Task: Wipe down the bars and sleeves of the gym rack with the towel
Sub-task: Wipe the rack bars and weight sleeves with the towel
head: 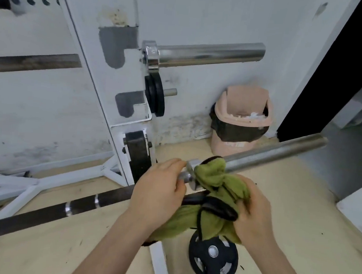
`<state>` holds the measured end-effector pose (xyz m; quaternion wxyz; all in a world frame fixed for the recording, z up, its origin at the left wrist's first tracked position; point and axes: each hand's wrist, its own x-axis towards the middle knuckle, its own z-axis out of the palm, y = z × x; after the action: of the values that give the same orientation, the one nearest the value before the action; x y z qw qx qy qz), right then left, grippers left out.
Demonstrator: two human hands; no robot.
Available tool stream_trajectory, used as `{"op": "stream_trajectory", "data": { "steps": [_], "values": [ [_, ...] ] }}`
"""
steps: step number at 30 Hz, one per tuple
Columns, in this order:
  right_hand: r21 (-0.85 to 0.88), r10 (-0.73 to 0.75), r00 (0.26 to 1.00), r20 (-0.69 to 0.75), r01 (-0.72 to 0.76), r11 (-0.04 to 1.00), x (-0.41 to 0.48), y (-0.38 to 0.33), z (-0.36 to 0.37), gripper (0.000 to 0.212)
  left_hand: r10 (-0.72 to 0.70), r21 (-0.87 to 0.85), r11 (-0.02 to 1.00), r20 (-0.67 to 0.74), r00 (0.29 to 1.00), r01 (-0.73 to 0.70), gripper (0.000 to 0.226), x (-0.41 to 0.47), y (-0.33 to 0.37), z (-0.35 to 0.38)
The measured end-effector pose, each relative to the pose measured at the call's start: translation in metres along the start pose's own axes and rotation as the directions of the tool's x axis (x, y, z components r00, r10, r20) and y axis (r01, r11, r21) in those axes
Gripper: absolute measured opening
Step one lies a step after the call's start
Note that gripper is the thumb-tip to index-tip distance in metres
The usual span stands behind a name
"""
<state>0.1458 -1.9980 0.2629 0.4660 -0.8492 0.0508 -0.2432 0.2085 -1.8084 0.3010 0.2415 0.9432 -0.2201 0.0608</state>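
Fingers [175, 165] of your left hand [157, 190] curl round the near bar's collar [191, 175]; your right hand [254, 207] grips the bunched green towel [215, 179].

Towel drapes over the near sleeve's [274, 155] inner end; its far end juts free, floor [288, 207] open beneath; upper sleeve [210, 54] well apart.

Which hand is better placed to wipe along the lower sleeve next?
Right. The right hand holds the green towel bunched against the lower sleeve; the left hand grips the bar beside the collar, likely steadying it.
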Motion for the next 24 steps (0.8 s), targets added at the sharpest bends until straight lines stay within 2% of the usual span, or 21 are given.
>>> {"op": "stream_trajectory", "data": {
  "steps": [2, 4, 5, 7, 9, 10, 12, 14, 16, 17, 19, 21, 22, 24],
  "values": [
    [0.083, 0.010, 0.995, -0.099, -0.002, 0.997, 0.016, 0.002, -0.011, 0.057, -0.035, 0.069, 0.997, 0.123, 0.992, 0.027, 0.058, 0.019, 0.003, 0.013],
    [0.095, -0.016, 0.997, -0.071, 0.023, 0.995, 0.032, 0.000, -0.004, 0.050, -0.052, 0.066, 0.997, 0.243, 0.969, 0.037, 0.056, 0.036, 0.006, 0.025],
    [0.043, -0.046, 0.999, 0.007, 0.045, 0.998, 0.036, -0.001, 0.007, 0.049, -0.026, 0.071, 0.997, 0.274, 0.961, 0.007, 0.046, 0.041, 0.005, 0.032],
    [-0.205, -0.116, 0.978, 0.176, 0.152, 0.967, 0.034, 0.000, 0.033, 0.052, -0.012, 0.125, 0.992, 0.306, 0.952, -0.027, 0.030, 0.047, -0.001, 0.044],
    [-0.427, -0.154, 0.954, 0.257, 0.255, 0.868, 0.043, 0.003, 0.050, 0.053, -0.018, 0.150, 0.989, 0.234, 0.972, -0.018, 0.009, 0.050, -0.001, 0.046],
    [-0.491, -0.090, 0.947, 0.309, 0.240, 0.837, 0.055, -0.003, 0.051, 0.052, -0.054, 0.110, 0.993, 0.206, 0.977, 0.032, 0.007, 0.051, 0.000, 0.047],
    [-0.567, 0.097, 0.924, 0.371, 0.143, 0.811, 0.088, -0.014, 0.055, 0.035, -0.093, 0.075, 0.994, 0.249, 0.964, 0.076, 0.024, 0.050, 0.008, 0.045],
    [-0.576, 0.222, 0.881, 0.418, 0.068, 0.815, 0.120, -0.020, 0.059, 0.032, -0.173, 0.029, 0.985, 0.202, 0.964, 0.171, 0.037, 0.047, 0.012, 0.042],
    [-0.540, 0.239, 0.864, 0.443, 0.045, 0.841, 0.126, -0.021, 0.060, 0.037, -0.170, -0.012, 0.984, 0.243, 0.955, 0.178, 0.034, 0.048, 0.008, 0.042],
    [-0.521, 0.233, 0.867, 0.441, 0.036, 0.853, 0.117, -0.022, 0.058, 0.032, -0.152, -0.021, 0.987, 0.255, 0.955, 0.162, 0.030, 0.048, 0.008, 0.040],
    [-0.469, 0.096, 0.927, 0.363, 0.092, 0.879, 0.082, -0.021, 0.045, 0.016, -0.101, -0.061, 0.990, 0.298, 0.949, 0.124, 0.020, 0.050, 0.007, 0.036],
    [-0.456, -0.058, 0.958, 0.282, 0.186, 0.870, 0.044, -0.020, 0.032, 0.034, -0.074, -0.122, 0.986, 0.311, 0.948, 0.117, 0.020, 0.056, 0.005, 0.034],
    [-0.450, -0.079, 0.956, 0.282, 0.204, 0.869, 0.032, -0.019, 0.029, 0.044, -0.106, -0.121, 0.980, 0.343, 0.933, 0.156, 0.026, 0.060, 0.001, 0.034],
    [-0.436, -0.027, 0.943, 0.331, 0.178, 0.882, 0.026, -0.018, 0.031, 0.054, -0.176, -0.102, 0.968, 0.379, 0.908, 0.230, 0.029, 0.061, -0.004, 0.035]
  ]
}}
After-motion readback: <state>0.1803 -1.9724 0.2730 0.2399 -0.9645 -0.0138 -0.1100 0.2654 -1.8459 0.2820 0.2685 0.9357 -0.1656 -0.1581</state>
